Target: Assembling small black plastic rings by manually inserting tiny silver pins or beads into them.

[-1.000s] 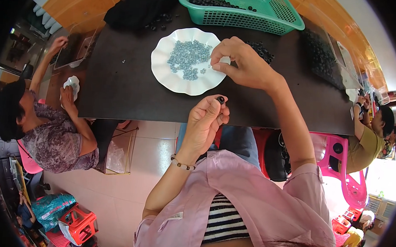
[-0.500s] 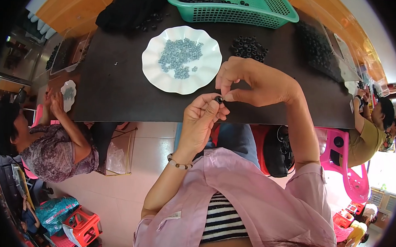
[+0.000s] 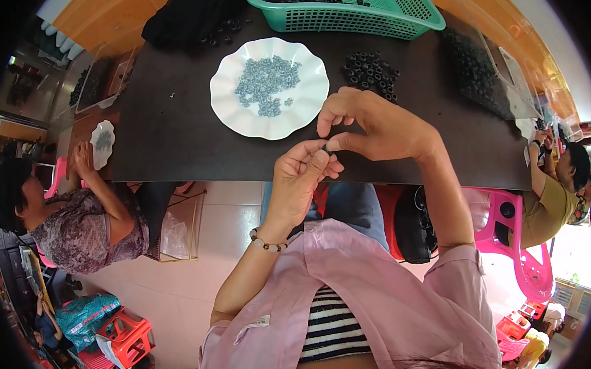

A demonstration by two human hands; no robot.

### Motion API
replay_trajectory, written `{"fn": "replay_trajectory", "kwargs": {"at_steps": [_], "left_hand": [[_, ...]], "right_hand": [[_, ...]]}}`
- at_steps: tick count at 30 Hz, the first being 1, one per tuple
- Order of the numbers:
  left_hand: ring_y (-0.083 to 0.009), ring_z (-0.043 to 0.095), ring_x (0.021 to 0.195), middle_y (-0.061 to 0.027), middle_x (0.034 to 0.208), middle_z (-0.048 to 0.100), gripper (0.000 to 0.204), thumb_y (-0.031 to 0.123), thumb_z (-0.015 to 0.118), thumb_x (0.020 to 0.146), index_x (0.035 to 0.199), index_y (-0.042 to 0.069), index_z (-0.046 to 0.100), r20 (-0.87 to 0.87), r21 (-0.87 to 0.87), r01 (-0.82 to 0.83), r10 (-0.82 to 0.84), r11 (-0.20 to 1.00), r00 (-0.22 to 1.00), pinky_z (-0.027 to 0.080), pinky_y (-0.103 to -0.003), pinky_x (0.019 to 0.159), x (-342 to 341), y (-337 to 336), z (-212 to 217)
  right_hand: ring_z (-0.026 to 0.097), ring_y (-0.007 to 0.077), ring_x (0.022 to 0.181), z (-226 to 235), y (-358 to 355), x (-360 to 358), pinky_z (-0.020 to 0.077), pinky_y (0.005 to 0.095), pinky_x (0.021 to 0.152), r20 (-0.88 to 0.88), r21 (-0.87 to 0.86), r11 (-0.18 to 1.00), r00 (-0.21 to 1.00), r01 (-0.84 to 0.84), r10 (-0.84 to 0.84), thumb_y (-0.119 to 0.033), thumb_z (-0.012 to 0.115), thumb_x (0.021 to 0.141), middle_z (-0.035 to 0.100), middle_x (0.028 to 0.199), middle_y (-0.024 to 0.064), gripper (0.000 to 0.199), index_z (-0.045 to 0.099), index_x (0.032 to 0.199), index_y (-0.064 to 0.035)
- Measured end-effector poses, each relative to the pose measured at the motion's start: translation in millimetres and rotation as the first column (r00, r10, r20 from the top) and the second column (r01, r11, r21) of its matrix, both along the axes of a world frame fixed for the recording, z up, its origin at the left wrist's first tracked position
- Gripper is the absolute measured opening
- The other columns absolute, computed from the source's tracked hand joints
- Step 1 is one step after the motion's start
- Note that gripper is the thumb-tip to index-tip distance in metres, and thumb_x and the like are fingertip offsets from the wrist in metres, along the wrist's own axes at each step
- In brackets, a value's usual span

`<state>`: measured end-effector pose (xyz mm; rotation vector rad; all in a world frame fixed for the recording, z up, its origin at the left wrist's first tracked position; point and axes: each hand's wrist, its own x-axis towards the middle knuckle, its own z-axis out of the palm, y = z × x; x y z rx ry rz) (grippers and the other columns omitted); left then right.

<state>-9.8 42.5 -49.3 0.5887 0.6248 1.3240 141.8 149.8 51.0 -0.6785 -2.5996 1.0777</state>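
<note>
In front of my chest, just over the table's near edge, my left hand (image 3: 303, 175) pinches a small black ring-shaped piece (image 3: 327, 148) between thumb and fingers. My right hand (image 3: 375, 125) comes in from the right, with its thumb tip pressed on top of that piece. Its other fingers are curled and stand apart from the thumb. Beyond my hands lies a white scalloped plate (image 3: 226, 107) with many small clear bluish pieces (image 3: 267, 83) on it. A loose pile of black ring-shaped pieces (image 3: 370, 73) sits on the table behind my right hand.
A green plastic basket (image 3: 347, 21) with black pieces stands at the table's far side. A black cloth (image 3: 187, 15) lies far left, a clear bag of black pieces (image 3: 472, 73) at the right. People sit at the left (image 3: 83, 220) and right (image 3: 554, 191); a pink chair (image 3: 531, 270) is on the right.
My right thumb has moved left and down onto the black piece, and the right fingers have shifted slightly left. My left hand keeps its hold.
</note>
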Motion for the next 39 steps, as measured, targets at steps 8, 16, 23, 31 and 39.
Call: {"fn": "replay_trajectory", "kwargs": {"at_steps": [8, 16, 23, 31, 39], "left_hand": [[-0.0134, 0.064, 0.081, -0.0066, 0.089, 0.065, 0.025, 0.018, 0.057, 0.095, 0.110, -0.002, 0.059, 0.000, -0.010, -0.019, 0.019, 1.000, 1.000, 0.051, -0.026, 0.073, -1.6, -1.7, 4.1], [-0.0144, 0.061, 0.085, -0.0043, 0.094, 0.060, 0.026, 0.023, 0.058, 0.094, 0.108, 0.001, 0.059, 0.063, -0.008, -0.041, 0.042, 0.999, 0.997, 0.053, -0.029, 0.079, 1.4, -2.4, 12.6], [-0.0141, 0.059, 0.087, -0.0045, 0.095, 0.057, 0.027, 0.023, 0.058, 0.094, 0.107, 0.000, 0.057, 0.061, -0.017, -0.018, 0.019, 1.000, 0.998, 0.052, -0.029, 0.081, 1.6, -2.2, 14.9], [-0.0149, 0.061, 0.088, -0.0064, 0.096, 0.063, 0.026, 0.020, 0.058, 0.094, 0.108, -0.001, 0.059, 0.120, -0.021, -0.027, 0.030, 0.999, 0.992, 0.052, -0.030, 0.083, 2.9, -0.7, 13.4], [-0.0138, 0.058, 0.088, -0.0041, 0.094, 0.056, 0.025, 0.023, 0.058, 0.094, 0.103, 0.000, 0.057, 0.064, -0.026, -0.001, 0.003, 1.000, 0.998, 0.052, -0.030, 0.082, 2.4, -0.8, 16.7]], "right_hand": [[0.055, 0.0137, 0.079, -6.4, -0.8, 15.9, 0.0459, 0.0279, 0.073, -0.077, -0.074, 0.990, 0.989, 0.122, -0.127, -0.012, 0.068, 0.082, 0.064, 0.087, 0.0018, 0.019, 0.062, 0.098, -0.0039], [0.054, 0.0059, 0.073, -19.4, 72.9, 102.7, 0.0448, 0.0228, 0.067, 0.000, 0.056, 0.794, 0.796, 0.605, -0.606, -0.009, 0.062, 0.087, 0.061, 0.077, -0.0007, 0.013, 0.064, 0.096, 0.0004], [0.065, 0.0187, 0.081, -42.1, 109.4, 120.3, 0.0502, 0.0304, 0.074, 0.075, 0.127, 0.758, 0.756, 0.640, -0.651, -0.009, 0.062, 0.083, 0.069, 0.085, 0.0117, 0.018, 0.066, 0.099, 0.0004], [0.064, 0.0174, 0.078, -50.1, 126.7, 105.4, 0.0494, 0.0298, 0.072, 0.056, 0.137, 0.761, 0.763, 0.634, -0.645, -0.010, 0.064, 0.084, 0.068, 0.083, 0.0099, 0.016, 0.068, 0.096, -0.0013], [0.064, 0.0139, 0.073, -39.2, 134.6, 88.8, 0.0492, 0.0289, 0.069, 0.218, 0.150, 0.752, 0.721, 0.642, -0.658, -0.013, 0.071, 0.079, 0.067, 0.075, 0.0064, 0.019, 0.068, 0.093, -0.0013]]}}
